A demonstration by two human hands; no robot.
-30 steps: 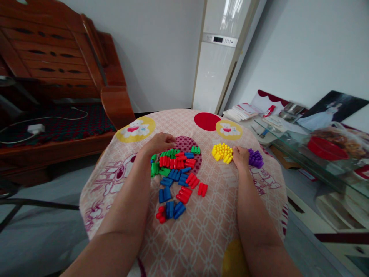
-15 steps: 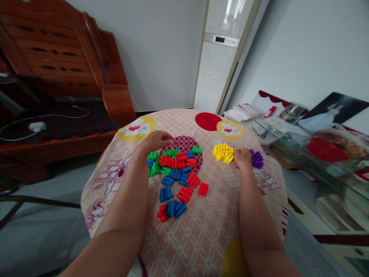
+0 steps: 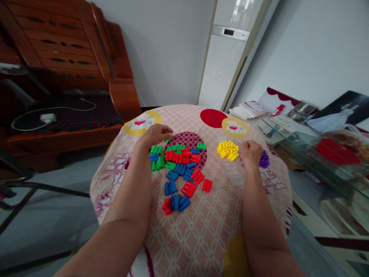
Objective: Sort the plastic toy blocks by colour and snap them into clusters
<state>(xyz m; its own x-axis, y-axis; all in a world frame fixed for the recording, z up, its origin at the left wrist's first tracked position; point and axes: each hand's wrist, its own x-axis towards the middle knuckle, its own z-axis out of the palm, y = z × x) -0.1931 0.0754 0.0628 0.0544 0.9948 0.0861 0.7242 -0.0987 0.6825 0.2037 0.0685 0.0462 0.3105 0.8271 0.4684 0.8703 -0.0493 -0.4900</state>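
Observation:
My left hand (image 3: 155,134) hovers above the far left part of the coloured toy pieces, its fingers stretched to the right and apart from the thumb. Just below its fingertips shows a small green piece (image 3: 168,140); contact cannot be told. Between the yellow cluster (image 3: 228,150) and the purple cluster (image 3: 264,159) is my right hand (image 3: 251,152), fingers curled together; whatever they may hold is hidden. Green pieces (image 3: 157,149), red pieces (image 3: 189,189) and blue pieces (image 3: 175,202), short ribbed tubes, lie in small groups around the table's middle and near left.
A patterned cloth (image 3: 207,219) covers the round table. To the right stands a glass-topped cabinet (image 3: 291,144) with papers, a red bowl (image 3: 334,152) and a photo. A wooden bench (image 3: 123,96) is at the back left, a tall white appliance (image 3: 223,65) behind.
My right hand has moved slightly right, away from the yellow cluster. My left hand has shifted a little left, uncovering a green piece. The camera view has turned slightly.

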